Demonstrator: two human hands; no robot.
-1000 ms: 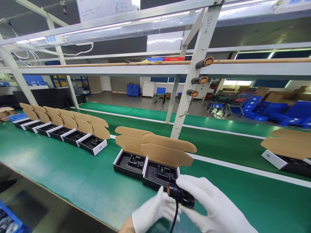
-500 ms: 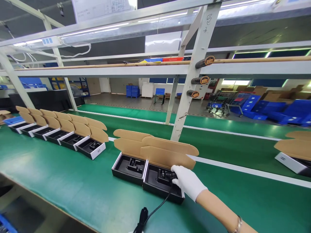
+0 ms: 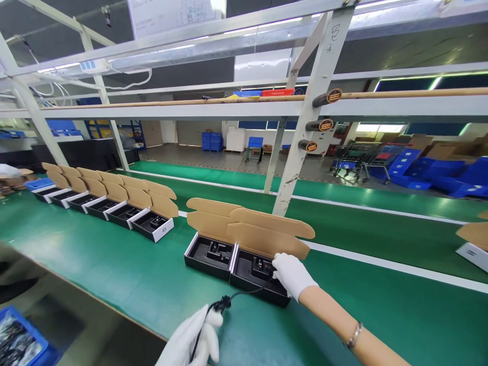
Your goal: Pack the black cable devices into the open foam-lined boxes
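While our right hand (image 3: 293, 276) closes over the black device (image 3: 263, 268) seated in an open box (image 3: 259, 295), our left hand (image 3: 192, 339) grips its cable (image 3: 244, 291) above the green bench (image 3: 114, 264). We also list a second open box (image 3: 202, 263), touching the first.

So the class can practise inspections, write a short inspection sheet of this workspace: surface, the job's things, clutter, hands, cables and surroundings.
Surface: green bench top, with a white stripe beyond the boxes.
Job's things: black device in the black tray of an open box; second open box alongside.
Clutter: blue bin of parts below the bench's near edge.
Hands: gloved right hand on the device; gloved left hand gripping the cable.
Cables: black cable running from device to left hand.
Surroundings: row of open boxes, blue crates, wire carts.
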